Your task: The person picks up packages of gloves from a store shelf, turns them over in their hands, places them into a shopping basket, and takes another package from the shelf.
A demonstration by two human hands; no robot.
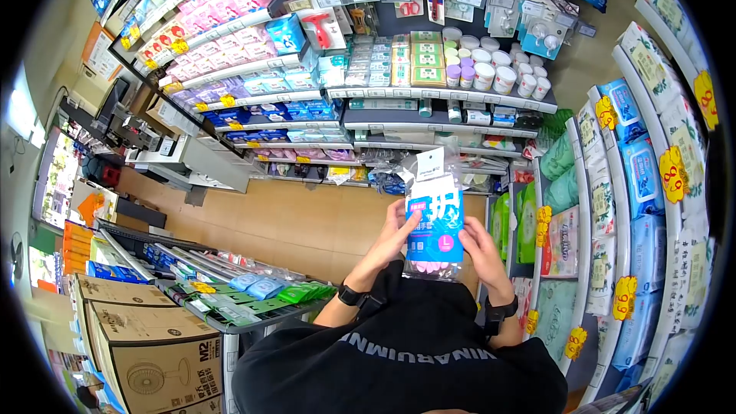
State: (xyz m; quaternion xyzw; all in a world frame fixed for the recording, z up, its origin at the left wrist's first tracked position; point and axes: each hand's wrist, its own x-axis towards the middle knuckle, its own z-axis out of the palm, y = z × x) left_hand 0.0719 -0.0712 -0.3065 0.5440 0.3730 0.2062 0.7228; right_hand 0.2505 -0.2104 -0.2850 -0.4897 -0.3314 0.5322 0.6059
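Observation:
A clear plastic packet with a blue and white label [435, 226] is held upright in front of the black shirt. Its label bears a pink circle with an L, and something pink shows at its bottom. My left hand [391, 239] grips the packet's left edge, with the thumb over the front. At the right edge, my right hand [484, 253] holds it with the fingers partly behind. Dark bands circle both wrists.
Stocked shelves [445, 94] stand ahead, with tubs and hanging tools. More shelving [586, 245] rises close on the right. At the lower left are a cardboard fan box [157, 364] and a low rack [253, 314]. Tan floor [307, 218] shows between.

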